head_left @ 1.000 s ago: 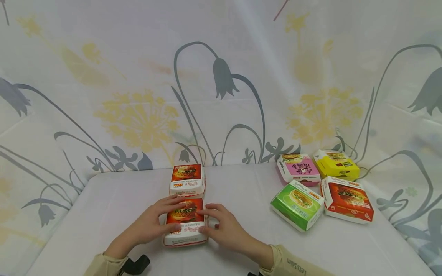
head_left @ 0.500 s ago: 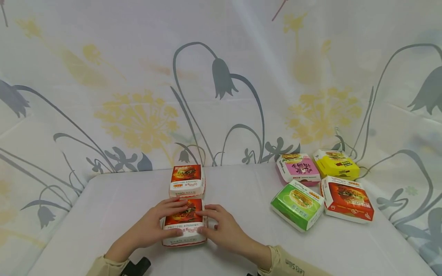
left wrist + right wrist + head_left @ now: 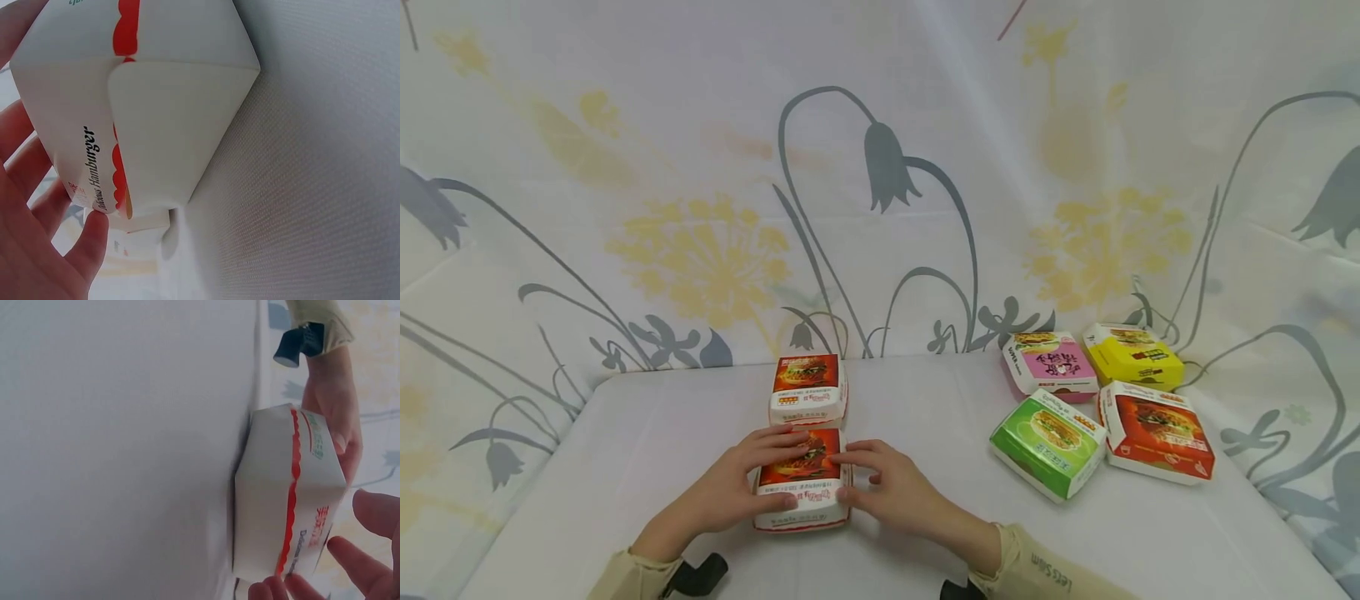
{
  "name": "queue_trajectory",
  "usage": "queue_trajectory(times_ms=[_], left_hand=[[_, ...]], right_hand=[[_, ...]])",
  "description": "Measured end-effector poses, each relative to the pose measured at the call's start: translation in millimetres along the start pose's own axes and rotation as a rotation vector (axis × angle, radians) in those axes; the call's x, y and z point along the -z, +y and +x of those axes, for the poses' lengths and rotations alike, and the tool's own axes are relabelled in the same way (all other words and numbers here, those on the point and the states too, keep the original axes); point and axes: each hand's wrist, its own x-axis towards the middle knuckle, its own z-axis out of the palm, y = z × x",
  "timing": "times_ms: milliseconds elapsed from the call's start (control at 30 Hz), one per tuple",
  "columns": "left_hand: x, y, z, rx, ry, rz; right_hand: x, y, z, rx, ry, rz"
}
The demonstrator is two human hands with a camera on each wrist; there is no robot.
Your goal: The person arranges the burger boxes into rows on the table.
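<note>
A red and white hamburger box [image 3: 801, 493] stands on the white-covered table between both hands. My left hand [image 3: 726, 483] lies over its left side, fingers extended across the red top and thumb along the nearer white part. From the other side, my right hand [image 3: 898, 492] has its fingertips at the box's right edge, thumb apart from the index finger. In the right wrist view the right fingertips [image 3: 300, 587] are close to the box's lettered side. Directly behind stands a matching hamburger box [image 3: 808, 392], its near edge right at the front box.
To the right sit a pink box [image 3: 1051, 365], a yellow box [image 3: 1133, 358], a green box [image 3: 1048, 442] and a red box [image 3: 1156, 432], grouped closely. A flower-patterned curtain [image 3: 880, 250] hangs behind the table [image 3: 925, 417].
The front hamburger box has shifted very slightly left. My right fingertips have eased a little to the right, while the left hand stays over the box. The other boxes keep their places.
</note>
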Motion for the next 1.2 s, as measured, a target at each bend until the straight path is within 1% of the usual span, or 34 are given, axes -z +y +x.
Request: queue_trajectory(times_ms=[133, 367, 533, 667, 800, 1000, 1133, 1200], left_hand=[[-0.4, -0.7, -0.5, 0.016, -0.006, -0.006], [-1.2, -0.3, 0.4, 0.059, -0.009, -0.025], [-1.2, -0.3, 0.0, 0.052, -0.007, -0.030], [-1.2, -0.2, -0.8, 0.043, -0.010, -0.037], [-1.8, 0.1, -0.6, 0.046, -0.017, -0.042], [-1.4, 0.6, -0.9, 0.037, -0.016, -0.043], [-0.8, 0.5, -1.3, 0.033, -0.010, -0.046], [-1.2, -0.1, -1.4, 0.036, -0.009, -0.047]], right_hand=[[7.7, 0.7, -0.8, -0.001, -0.008, 0.012], [22.9, 4.2, -0.6, 0.014, 0.031, 0.041], [33.3, 5.6, -2.0, 0.004, 0.038, 0.055], [45.0, 6.2, -4.4, -0.003, 0.065, 0.054], [63.6, 6.4, -8.2, -0.007, 0.117, 0.053], [100.1, 9.1, -11.9, -0.001, 0.191, 0.032], [122.3, 12.3, -12.3, -0.016, 0.213, 0.018], [132.2, 14.0, -13.3, -0.030, 0.220, -0.007]])
